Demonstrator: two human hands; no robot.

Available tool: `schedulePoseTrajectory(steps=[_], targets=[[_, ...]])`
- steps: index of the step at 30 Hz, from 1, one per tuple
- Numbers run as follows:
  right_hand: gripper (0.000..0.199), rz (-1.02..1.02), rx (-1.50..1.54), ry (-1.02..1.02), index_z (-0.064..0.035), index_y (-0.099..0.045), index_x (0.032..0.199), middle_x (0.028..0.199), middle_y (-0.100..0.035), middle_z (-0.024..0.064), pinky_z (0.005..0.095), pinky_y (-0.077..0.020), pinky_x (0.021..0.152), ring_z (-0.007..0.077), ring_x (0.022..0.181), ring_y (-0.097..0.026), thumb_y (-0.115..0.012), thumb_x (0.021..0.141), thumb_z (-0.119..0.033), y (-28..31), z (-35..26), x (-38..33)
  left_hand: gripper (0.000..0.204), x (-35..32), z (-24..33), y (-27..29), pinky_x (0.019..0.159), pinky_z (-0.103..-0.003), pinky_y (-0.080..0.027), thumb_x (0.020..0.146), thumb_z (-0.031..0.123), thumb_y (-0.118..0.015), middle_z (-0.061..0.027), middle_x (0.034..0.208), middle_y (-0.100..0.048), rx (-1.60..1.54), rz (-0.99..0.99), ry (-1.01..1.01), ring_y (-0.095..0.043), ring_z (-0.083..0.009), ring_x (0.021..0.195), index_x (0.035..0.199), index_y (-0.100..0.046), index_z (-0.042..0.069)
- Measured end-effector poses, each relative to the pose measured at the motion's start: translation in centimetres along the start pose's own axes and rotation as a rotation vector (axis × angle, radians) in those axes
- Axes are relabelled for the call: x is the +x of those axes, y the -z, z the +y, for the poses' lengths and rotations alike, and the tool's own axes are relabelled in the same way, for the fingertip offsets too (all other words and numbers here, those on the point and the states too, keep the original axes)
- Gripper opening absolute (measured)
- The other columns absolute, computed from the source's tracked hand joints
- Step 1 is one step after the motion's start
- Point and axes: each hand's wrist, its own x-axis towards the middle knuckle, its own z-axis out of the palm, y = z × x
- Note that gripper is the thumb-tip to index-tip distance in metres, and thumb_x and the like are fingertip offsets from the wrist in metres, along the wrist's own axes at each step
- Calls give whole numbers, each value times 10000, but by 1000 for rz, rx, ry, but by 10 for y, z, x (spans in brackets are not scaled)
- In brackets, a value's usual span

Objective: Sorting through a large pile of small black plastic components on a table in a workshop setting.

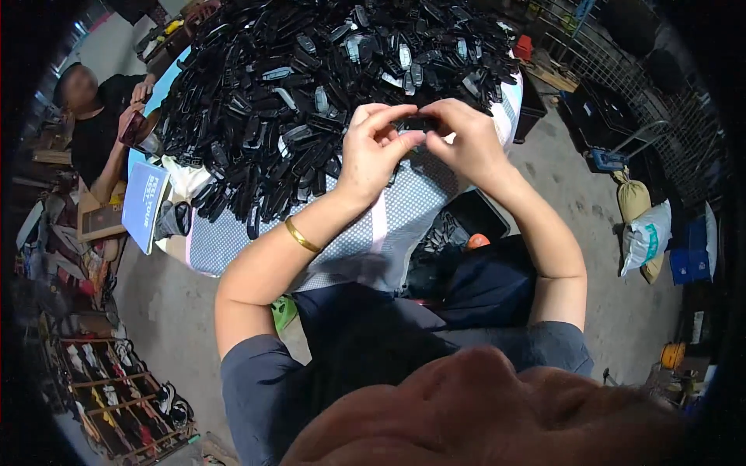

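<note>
A big heap of small, elongated, glossy black plastic parts [256,101] covers the far part of a table with a dotted grey-white cloth [342,252]. Over its near edge, both hands meet at one small black plastic part [420,123]. My left hand [367,151], with a gold bangle on the wrist, pinches its left end between thumb and fingers. At the right end, the curled thumb and fingers of my right hand [470,138] close on the same part. Fingertips hide most of it, so its exact kind cannot be made out.
Below the table's right edge sits a black tray [486,210] beside silvery parts [444,237]. A blue printed board [145,206] stands at the left edge, near another seated person [101,116]. Sacks [646,237] lie on the right floor; a shoe rack [116,404] stands lower left.
</note>
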Motion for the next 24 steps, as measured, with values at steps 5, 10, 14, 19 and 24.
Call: schedulePoseTrajectory(steps=[5,10,14,19,24], targets=[[415,-29,-18,-60,-18,-526,1120,875,-603,141,279,-500,652,199,757,-620,-606,712,-27,1,-7,-2,224,2,1,1,623,-198,-443,714,67,-710,-62,1052,-467,55,131,-164,-511,-82,733,930,-654,51],[370,-164,303,-356,-22,-461,1205,897,-572,61,249,-490,693,122,777,-555,-492,839,-64,10,14,1,250,13,0,7,631,-193,-466,801,62,-643,-75,981,-546,-375,115,-17,-560,-93,734,991,-521,-45],[318,-178,932,-565,-4,-456,1205,847,-536,22,212,-471,623,78,702,-514,-362,937,-146,13,-3,2,222,16,-6,13,542,-182,-446,830,69,-603,-54,822,-573,-343,55,113,-556,-84,615,994,-481,-16],[319,-94,789,-479,4,-495,1176,861,-567,24,203,-461,599,69,654,-534,-527,885,-122,-7,-13,-8,188,14,1,13,456,-166,-405,862,132,-564,-57,677,-593,-422,-22,324,-524,-70,493,976,-560,-17],[262,-101,789,-573,14,-580,1081,865,-611,29,212,-461,598,76,670,-548,-579,860,-129,-6,0,-9,257,14,13,16,563,-190,-483,888,144,-518,-106,831,-612,-798,-149,401,-598,-116,656,1068,-544,-39]])
